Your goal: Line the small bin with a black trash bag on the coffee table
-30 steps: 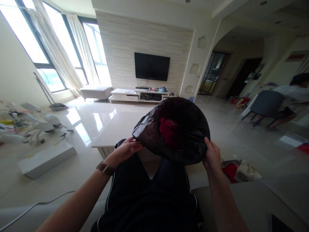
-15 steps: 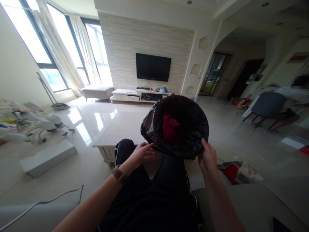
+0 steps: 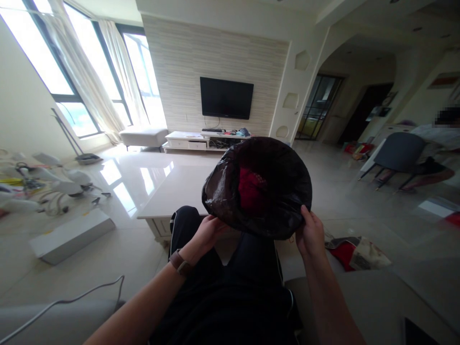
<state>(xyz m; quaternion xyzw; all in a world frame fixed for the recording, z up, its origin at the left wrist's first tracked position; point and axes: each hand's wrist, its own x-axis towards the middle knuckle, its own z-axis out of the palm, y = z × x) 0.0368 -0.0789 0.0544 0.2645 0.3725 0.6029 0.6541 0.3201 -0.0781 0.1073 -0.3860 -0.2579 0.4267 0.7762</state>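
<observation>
A shiny black plastic bag (image 3: 221, 189) is held over my knees, its wide round mouth facing me. Inside it shows something dark red (image 3: 250, 189) with small pale dots; I cannot tell what that is. My left hand (image 3: 211, 231) grips the bag at its lower left edge, the fingertips partly hidden beneath the plastic. At the lower right, my right hand (image 3: 309, 232) pinches the rim, thumb on the near side. Just beyond the bag stands a white low table (image 3: 172, 191).
A long white box (image 3: 74, 235) lies on the floor at left, near white robot-like arms (image 3: 53, 175). Red and beige cloth (image 3: 359, 254) is on the right. A person sits by a grey chair (image 3: 402, 148). A television (image 3: 226, 98) hangs on the far wall.
The bag's left side has moved slightly left and spread wider. My left hand has shifted a little left, and its fingers, loosely spread before, are now tucked against the bag's edge.
</observation>
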